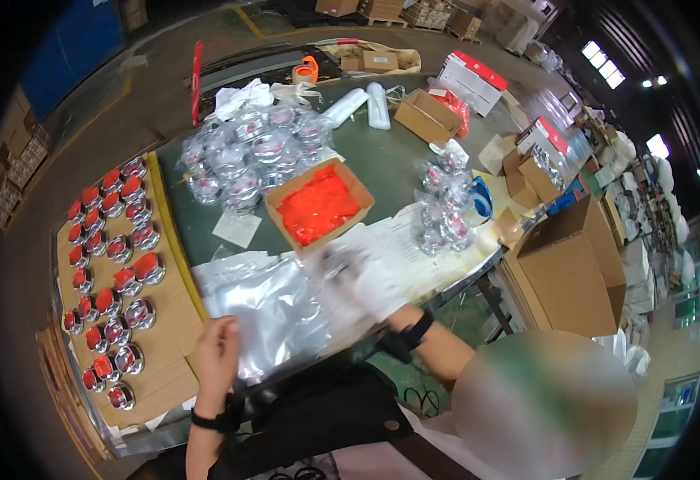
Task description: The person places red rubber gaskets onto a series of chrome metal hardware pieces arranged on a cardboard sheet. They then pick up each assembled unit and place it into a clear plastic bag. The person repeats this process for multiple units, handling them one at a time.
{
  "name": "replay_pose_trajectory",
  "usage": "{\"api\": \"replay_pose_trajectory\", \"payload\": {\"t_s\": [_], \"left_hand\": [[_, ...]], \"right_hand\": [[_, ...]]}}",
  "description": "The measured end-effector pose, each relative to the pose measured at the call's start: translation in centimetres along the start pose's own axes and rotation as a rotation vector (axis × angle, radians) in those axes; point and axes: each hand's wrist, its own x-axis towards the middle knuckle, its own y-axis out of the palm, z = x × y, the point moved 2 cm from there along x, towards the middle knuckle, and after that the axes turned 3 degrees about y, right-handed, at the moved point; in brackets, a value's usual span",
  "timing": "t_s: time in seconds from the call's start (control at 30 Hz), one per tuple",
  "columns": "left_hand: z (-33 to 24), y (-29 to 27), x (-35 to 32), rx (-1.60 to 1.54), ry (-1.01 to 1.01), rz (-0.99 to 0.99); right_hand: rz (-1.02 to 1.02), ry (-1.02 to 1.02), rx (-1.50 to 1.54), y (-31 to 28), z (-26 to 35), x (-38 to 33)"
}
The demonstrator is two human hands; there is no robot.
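Note:
My left hand (219, 350), bare and with a dark band at the wrist, is at the left edge of a stack of clear plastic bags (282, 316). Its fingers are curled together, and whatever they may hold is hidden. My right hand (375, 288) wears a white glove, smeared by motion, above the papers right of the bags. At its fingertips is a round chrome part (338, 262), also blurred. Just beyond stands an open cardboard box (356, 218) full of orange-red pieces (318, 206).
Rows of chrome parts with red tops (118, 248) stand on a brown board (170, 320) at the left. Bagged chrome parts (262, 148) are heaped at the back, more (450, 210) at the right. A large open carton (566, 268) stands beyond the table's right edge.

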Motion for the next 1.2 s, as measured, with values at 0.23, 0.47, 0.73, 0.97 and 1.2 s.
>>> {"api": "replay_pose_trajectory", "payload": {"t_s": [0.23, 0.47, 0.73, 0.97, 1.2], "left_hand": [[4.0, 12.3, 3.1, 0.53, -0.142, 0.186], [4.2, 10.8, 2.0, 0.145, -0.081, 0.1], [2.6, 0.8, -1.1, -0.284, -0.132, -0.057], [7.1, -15.5, -11.3, -0.695, -0.353, -0.339], [6.7, -32.0, -22.1, -0.283, -0.269, -0.963]], "right_hand": [[-0.406, 0.126, -0.283, -1.2, -19.0, 12.5], [-0.259, -0.409, 0.062, 2.7, -6.4, 3.5], [0.408, 0.006, 0.75, 7.1, 9.6, -0.2], [1.085, -0.07, 1.336, 17.1, 26.0, -7.0], [-0.006, -1.075, -0.368, 28.4, 38.2, -5.7]]}}
